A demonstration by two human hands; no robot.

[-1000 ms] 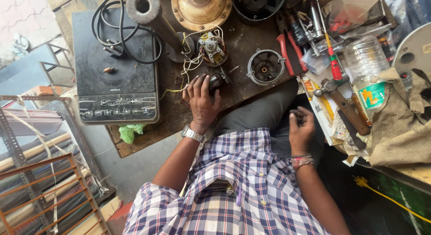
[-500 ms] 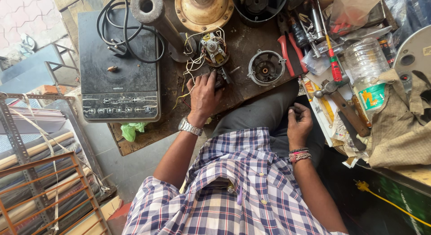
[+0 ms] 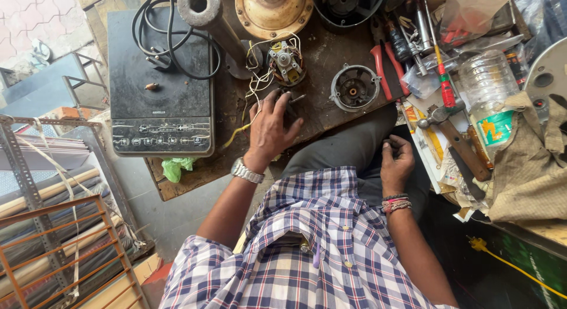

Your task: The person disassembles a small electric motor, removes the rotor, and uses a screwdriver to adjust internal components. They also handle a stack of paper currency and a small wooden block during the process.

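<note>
At the left, a black induction cooktop [image 3: 159, 78] is laid flat on the dark wooden workbench [image 3: 322, 52], with a coiled black power cord [image 3: 155, 34] resting on its far part and a strip of pale printed control markings along its near edge. A crumpled green plastic scrap [image 3: 177, 167] is seen just below the cooktop's near right corner.

The left hand [image 3: 273, 127] is laid palm-down on the bench, fingers [image 3: 269, 102] spread moderately and curved over a small dark part [image 3: 289, 105] that is mostly hidden beneath them; whether it is gripped cannot be told. A metal wristwatch [image 3: 247, 171] is worn on that wrist. Just beyond the fingertips, a small motor with copper windings [image 3: 286, 62] is found among loose pale wires [image 3: 255, 84]. To its right, a round grey motor end housing [image 3: 354, 87] lies on the bench.

The right hand [image 3: 397, 162] is held over the lap, apart from the bench, fingers curled in narrowly toward the thumb; anything pinched there is too small to tell. Bead bracelets [image 3: 396, 204] are worn on its wrist.

Further right, red-handled pliers [image 3: 384, 64], a screwdriver with a red, green and yellow handle [image 3: 444, 84] and a hammer [image 3: 455, 137] are listed. A clear plastic bottle [image 3: 490, 99] lies on its side, a green and white label with an orange patch wrapped round its near end. Printed papers [image 3: 428, 146] are spread beneath the tools.
</note>
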